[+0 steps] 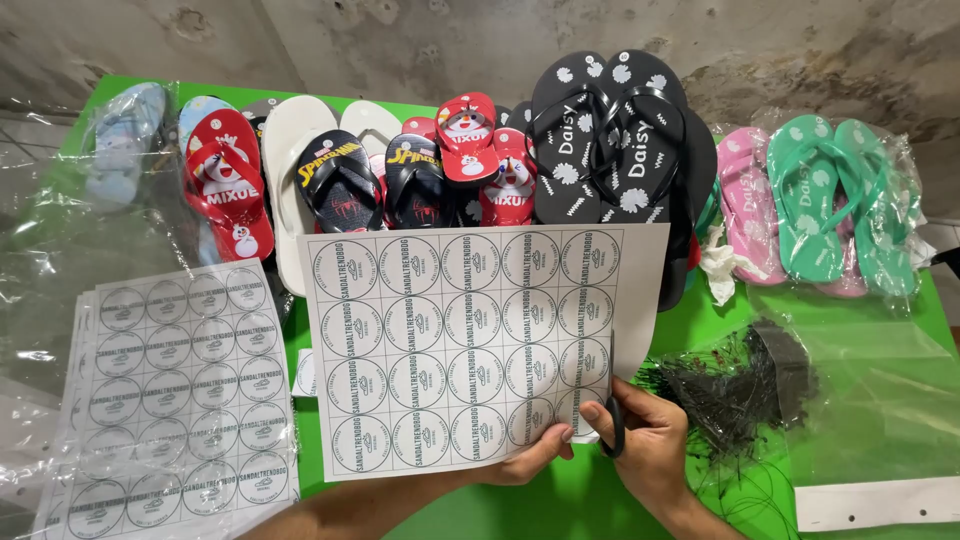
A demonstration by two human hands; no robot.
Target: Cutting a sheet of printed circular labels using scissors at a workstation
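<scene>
Scissors (pixel 612 415) in my right hand (pixel 645 450), fingers closed through the handles, are cutting up the right margin of the label sheet (pixel 470 345), which my left hand (pixel 535 455) pinches at its bottom edge. Next I steer along the line, I think. More sheets (pixel 180 390) and flip-flops (pixel 610 140) crowd around.

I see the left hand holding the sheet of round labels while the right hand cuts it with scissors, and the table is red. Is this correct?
Not quite: the table is green, not red, as the head view shows. The rest holds: the left hand holds the sheet of round labels while the right hand cuts it with scissors.
</scene>
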